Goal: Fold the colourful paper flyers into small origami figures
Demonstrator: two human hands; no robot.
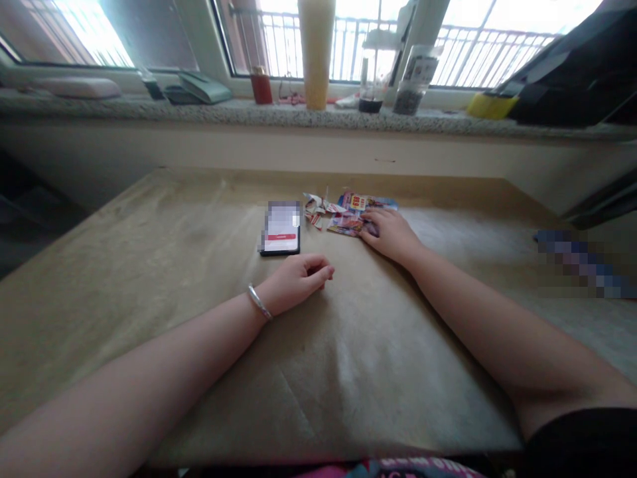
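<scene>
On the desk (pixel 164 279), toward its far edge and just right of centre: a colourful printed leaflet (pixel 357 202), lying flat. Seems longer side to side than front to back, though the covering hand makes the long axis uncertain.

Right hand (pixel 393 234) much the nearer: palm down across the leaflet's near right part, fingers loosely spread, thumb apart; resting on it, no clear grip. Left hand (pixel 298 277) apart, nearer the person; leaflet lies ahead and to the right of it. Fingers curled in toward the thumb, nothing seen held; can't tell if fully closed.

Smartphone (pixel 282 229), screen lit, just beyond the left hand. Between phone and leaflet, a red-and-white paper scrap (pixel 314 211), pointed ends, its right tip seemingly over the leaflet's left side.
</scene>
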